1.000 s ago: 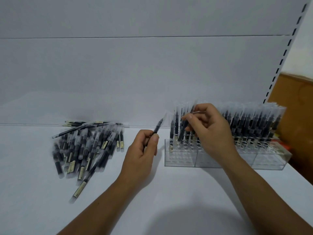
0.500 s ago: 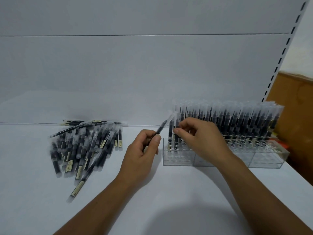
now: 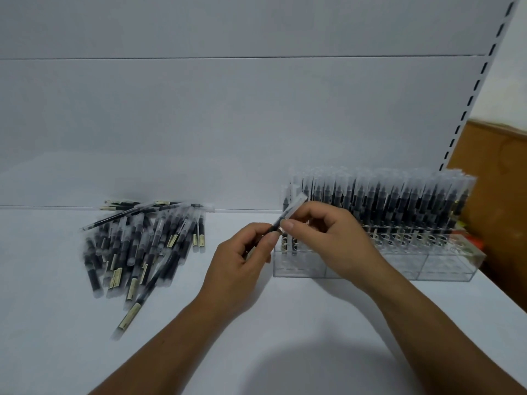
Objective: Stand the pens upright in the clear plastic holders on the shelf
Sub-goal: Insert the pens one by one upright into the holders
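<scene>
Leaving the clear plastic holder [image 3: 299, 266], the right hand [image 3: 336, 240] now pinches the slim black clear-capped pen [image 3: 291, 210], also held in the grip of the left hand [image 3: 242, 260], just before that holder; probably light, stiff and slick, best taken mid-barrel.

Head view, forward-down, close over shelf [image 3: 285, 323]

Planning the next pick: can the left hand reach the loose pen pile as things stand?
Probably, once freed: the left hand grips a pen that the right hand also pinches. The pile lies on the shelf to its left, nothing between.
</scene>
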The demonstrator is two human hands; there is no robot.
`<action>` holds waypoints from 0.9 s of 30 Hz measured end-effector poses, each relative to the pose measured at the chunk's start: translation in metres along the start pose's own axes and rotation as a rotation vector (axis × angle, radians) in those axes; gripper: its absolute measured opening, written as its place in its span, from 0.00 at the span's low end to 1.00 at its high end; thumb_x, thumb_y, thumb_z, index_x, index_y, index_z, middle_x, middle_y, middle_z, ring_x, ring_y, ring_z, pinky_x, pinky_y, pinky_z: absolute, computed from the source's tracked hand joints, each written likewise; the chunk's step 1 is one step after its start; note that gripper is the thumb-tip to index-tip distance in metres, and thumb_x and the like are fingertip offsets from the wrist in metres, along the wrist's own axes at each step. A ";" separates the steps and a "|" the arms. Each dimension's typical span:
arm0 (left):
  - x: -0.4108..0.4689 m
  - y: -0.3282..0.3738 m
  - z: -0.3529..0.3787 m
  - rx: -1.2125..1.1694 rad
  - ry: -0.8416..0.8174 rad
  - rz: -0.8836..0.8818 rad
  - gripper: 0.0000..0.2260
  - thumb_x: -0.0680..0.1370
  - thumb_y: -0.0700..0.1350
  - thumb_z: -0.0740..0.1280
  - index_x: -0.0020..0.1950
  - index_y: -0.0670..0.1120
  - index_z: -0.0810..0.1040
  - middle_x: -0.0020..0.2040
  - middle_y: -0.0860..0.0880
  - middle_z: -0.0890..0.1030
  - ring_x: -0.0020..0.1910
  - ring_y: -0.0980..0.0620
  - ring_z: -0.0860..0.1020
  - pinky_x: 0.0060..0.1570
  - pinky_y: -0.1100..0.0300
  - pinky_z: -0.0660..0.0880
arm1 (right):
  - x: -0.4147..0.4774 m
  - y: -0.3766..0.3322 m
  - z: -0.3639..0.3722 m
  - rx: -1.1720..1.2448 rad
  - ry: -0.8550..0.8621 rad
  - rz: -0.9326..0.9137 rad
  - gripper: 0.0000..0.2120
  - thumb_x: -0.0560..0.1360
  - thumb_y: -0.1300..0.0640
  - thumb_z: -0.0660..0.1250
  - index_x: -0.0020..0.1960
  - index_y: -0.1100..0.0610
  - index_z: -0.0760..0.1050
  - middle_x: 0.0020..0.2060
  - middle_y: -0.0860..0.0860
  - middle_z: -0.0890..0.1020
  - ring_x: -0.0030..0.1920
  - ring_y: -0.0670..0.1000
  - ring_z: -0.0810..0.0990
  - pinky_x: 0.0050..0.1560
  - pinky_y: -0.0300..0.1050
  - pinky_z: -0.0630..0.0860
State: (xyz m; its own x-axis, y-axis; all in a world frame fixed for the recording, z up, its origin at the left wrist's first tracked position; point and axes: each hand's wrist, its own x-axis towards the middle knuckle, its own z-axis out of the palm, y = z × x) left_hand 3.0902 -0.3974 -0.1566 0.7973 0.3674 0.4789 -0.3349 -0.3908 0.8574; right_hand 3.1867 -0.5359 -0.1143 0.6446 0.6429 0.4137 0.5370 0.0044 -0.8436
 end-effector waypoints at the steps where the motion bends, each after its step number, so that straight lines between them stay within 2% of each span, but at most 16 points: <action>1: 0.000 0.001 0.000 -0.007 -0.010 0.004 0.07 0.77 0.52 0.64 0.50 0.55 0.80 0.34 0.62 0.78 0.33 0.63 0.74 0.36 0.74 0.68 | -0.001 0.000 0.000 0.013 -0.007 -0.002 0.04 0.74 0.57 0.72 0.42 0.56 0.81 0.26 0.39 0.73 0.28 0.43 0.65 0.31 0.34 0.65; 3: 0.000 0.002 0.000 -0.004 -0.017 0.021 0.07 0.76 0.52 0.65 0.51 0.55 0.80 0.36 0.62 0.80 0.35 0.64 0.75 0.37 0.74 0.68 | -0.002 -0.002 0.000 0.047 -0.021 0.004 0.03 0.75 0.58 0.71 0.42 0.56 0.80 0.26 0.41 0.74 0.28 0.44 0.68 0.31 0.35 0.67; 5: -0.001 0.000 -0.002 0.067 0.020 0.044 0.06 0.76 0.52 0.69 0.52 0.58 0.79 0.41 0.62 0.80 0.41 0.64 0.76 0.41 0.75 0.68 | -0.001 -0.004 -0.002 0.128 0.015 0.016 0.03 0.76 0.59 0.70 0.44 0.57 0.79 0.28 0.45 0.78 0.28 0.46 0.74 0.30 0.36 0.70; 8: 0.000 -0.007 -0.006 0.195 0.078 -0.010 0.17 0.69 0.58 0.73 0.56 0.60 0.75 0.50 0.61 0.77 0.53 0.62 0.75 0.47 0.74 0.66 | 0.001 -0.006 -0.012 0.253 0.175 0.015 0.03 0.77 0.59 0.68 0.45 0.56 0.76 0.31 0.47 0.82 0.27 0.45 0.77 0.27 0.35 0.72; 10: 0.000 -0.011 -0.007 0.233 0.008 -0.103 0.28 0.65 0.66 0.74 0.62 0.61 0.71 0.57 0.62 0.75 0.58 0.64 0.72 0.50 0.73 0.66 | 0.003 -0.006 -0.020 0.268 0.310 -0.014 0.05 0.78 0.59 0.67 0.44 0.54 0.75 0.28 0.45 0.79 0.26 0.44 0.76 0.26 0.35 0.71; 12: 0.001 -0.016 -0.005 0.307 -0.100 -0.172 0.35 0.63 0.69 0.72 0.67 0.61 0.68 0.60 0.65 0.73 0.60 0.70 0.69 0.53 0.73 0.66 | 0.005 -0.002 -0.027 0.213 0.424 -0.047 0.06 0.78 0.60 0.66 0.43 0.52 0.74 0.26 0.42 0.76 0.27 0.44 0.74 0.27 0.34 0.71; 14: 0.003 -0.021 -0.003 0.364 -0.157 -0.200 0.34 0.65 0.66 0.72 0.69 0.60 0.68 0.58 0.69 0.72 0.58 0.77 0.66 0.52 0.76 0.65 | 0.008 0.002 -0.029 0.137 0.487 -0.067 0.07 0.78 0.59 0.67 0.43 0.51 0.74 0.27 0.41 0.75 0.29 0.47 0.73 0.29 0.37 0.71; 16: 0.005 -0.026 -0.002 0.349 -0.150 -0.219 0.31 0.68 0.61 0.73 0.69 0.58 0.70 0.56 0.70 0.73 0.56 0.80 0.66 0.48 0.80 0.65 | 0.010 0.006 -0.030 0.054 0.502 -0.082 0.06 0.77 0.57 0.68 0.43 0.48 0.75 0.30 0.42 0.76 0.32 0.49 0.72 0.33 0.43 0.72; 19: 0.006 -0.029 -0.002 0.316 -0.136 -0.243 0.28 0.69 0.58 0.74 0.68 0.56 0.72 0.57 0.66 0.76 0.56 0.75 0.70 0.49 0.80 0.65 | 0.010 0.011 -0.030 -0.088 0.478 -0.123 0.07 0.77 0.54 0.69 0.43 0.45 0.75 0.31 0.41 0.76 0.30 0.43 0.69 0.31 0.36 0.69; 21: 0.006 -0.029 -0.002 0.305 -0.134 -0.247 0.28 0.70 0.57 0.74 0.68 0.56 0.72 0.58 0.64 0.77 0.57 0.71 0.72 0.51 0.79 0.66 | 0.009 0.013 -0.029 -0.167 0.439 -0.130 0.06 0.76 0.53 0.69 0.43 0.44 0.75 0.30 0.46 0.77 0.28 0.42 0.69 0.30 0.33 0.68; 23: 0.006 -0.030 -0.002 0.308 -0.137 -0.244 0.27 0.70 0.57 0.74 0.68 0.56 0.73 0.58 0.64 0.77 0.57 0.70 0.73 0.52 0.78 0.67 | 0.009 0.014 -0.028 -0.208 0.396 -0.121 0.06 0.77 0.52 0.69 0.43 0.43 0.74 0.30 0.51 0.77 0.27 0.42 0.69 0.29 0.32 0.67; 27: 0.006 -0.031 -0.002 0.294 -0.132 -0.253 0.26 0.70 0.56 0.75 0.67 0.55 0.73 0.57 0.63 0.78 0.56 0.67 0.74 0.58 0.69 0.70 | 0.010 0.015 -0.029 -0.226 0.379 -0.110 0.05 0.76 0.50 0.68 0.42 0.43 0.74 0.30 0.51 0.76 0.27 0.41 0.69 0.29 0.33 0.67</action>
State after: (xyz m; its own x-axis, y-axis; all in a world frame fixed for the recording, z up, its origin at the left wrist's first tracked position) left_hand 3.1047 -0.3817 -0.1794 0.9003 0.3785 0.2151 0.0224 -0.5338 0.8453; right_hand 3.2171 -0.5515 -0.1134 0.7084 0.3220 0.6281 0.6913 -0.1372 -0.7094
